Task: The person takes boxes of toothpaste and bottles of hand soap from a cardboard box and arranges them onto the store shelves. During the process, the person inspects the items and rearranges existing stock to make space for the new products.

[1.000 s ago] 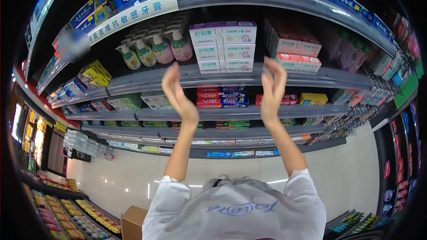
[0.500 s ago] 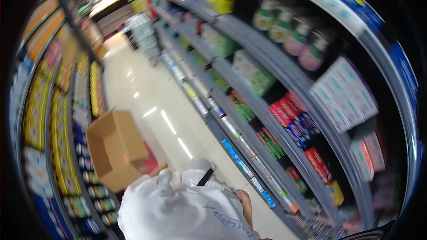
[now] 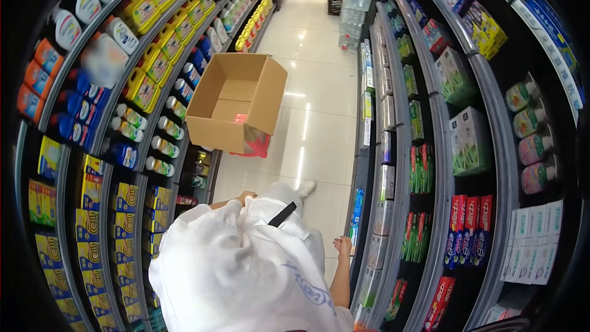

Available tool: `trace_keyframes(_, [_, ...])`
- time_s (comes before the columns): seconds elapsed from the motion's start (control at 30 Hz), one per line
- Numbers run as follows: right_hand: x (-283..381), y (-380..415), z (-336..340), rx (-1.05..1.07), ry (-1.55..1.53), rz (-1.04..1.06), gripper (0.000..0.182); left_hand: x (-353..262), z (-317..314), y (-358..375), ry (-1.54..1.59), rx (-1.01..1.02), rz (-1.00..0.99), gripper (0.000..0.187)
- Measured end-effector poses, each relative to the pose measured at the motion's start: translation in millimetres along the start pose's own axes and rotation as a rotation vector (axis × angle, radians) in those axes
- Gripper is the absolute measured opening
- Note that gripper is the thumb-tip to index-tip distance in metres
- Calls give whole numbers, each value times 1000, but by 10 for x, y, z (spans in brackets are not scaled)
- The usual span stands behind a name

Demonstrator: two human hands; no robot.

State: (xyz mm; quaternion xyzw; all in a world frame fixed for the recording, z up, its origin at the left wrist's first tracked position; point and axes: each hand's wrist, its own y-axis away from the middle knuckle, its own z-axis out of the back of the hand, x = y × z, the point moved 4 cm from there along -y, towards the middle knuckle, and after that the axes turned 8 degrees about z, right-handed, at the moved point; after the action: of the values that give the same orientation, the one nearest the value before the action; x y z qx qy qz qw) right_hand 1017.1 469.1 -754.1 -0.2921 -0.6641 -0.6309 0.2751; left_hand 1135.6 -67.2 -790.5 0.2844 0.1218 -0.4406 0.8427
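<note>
My right hand point(image 3: 343, 245) hangs beside my leg, near the lower shelves on the right. Its fingers are apart and nothing is in it. My left hand point(image 3: 247, 195) shows only in part at the front of my white top; its fingers are too hidden to read. Ahead of it, an open cardboard box point(image 3: 212, 128) rests on a pink-red stool point(image 3: 258, 147). A small red-and-white pack point(image 3: 239, 118) lies inside the box near its front side. Neither hand touches the box.
Toothpaste boxes point(image 3: 470, 230) and pump bottles point(image 3: 533, 169) line the right shelves. On the left shelves stand yellow jugs point(image 3: 147, 77) and yellow-blue packs point(image 3: 92, 227). Bottled water point(image 3: 355, 9) is stacked farther along the tiled aisle floor point(image 3: 301, 43), near a black crate point(image 3: 335, 0).
My view has turned and levelled, so the aisle now runs straight ahead and more of the left shelves shows. My left hand is farther from the box and stool than before.
</note>
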Motion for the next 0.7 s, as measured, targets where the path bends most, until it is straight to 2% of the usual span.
trace_keyframes(0.03, [-69, -34, -20, 37, 101, -2, 21, 74, 14, 54, 27, -25, 57, 24])
trace_keyframes(0.13, [-360, -15, -26, 44, 153, -45, 22, 185, 88, 96, 103, -86, 208, 23])
trace_keyframes(0.33, [-804, 696, -28, -94, 240, -61, 22, 89, 215, 5, 244, -150, 459, 22])
trace_keyframes(0.4, [-512, 1107, -55, -114, 265, -70, 21, 53, 371, -94, 301, -163, 559, 22])
trace_keyframes(0.5, [-433, 1394, -273, -132, 300, -97, 20, 75, 650, -177, 366, -186, 714, 22])
trace_keyframes(0.57, [-466, 1489, -563, -138, 313, -116, 20, 6, 1113, -379, 400, -449, 478, 15])
trace_keyframes(0.63, [-614, 1446, -911, -152, 313, -130, 20, -333, 1884, -507, 345, -580, 275, 9])
trace_keyframes(0.67, [-698, 1384, -1093, -161, 310, -134, 20, -325, 2133, -689, 344, -571, 264, 9])
trace_keyframes(0.7, [-806, 1284, -1270, -169, 306, -137, 20, -326, 2379, -892, 365, -596, 133, 9])
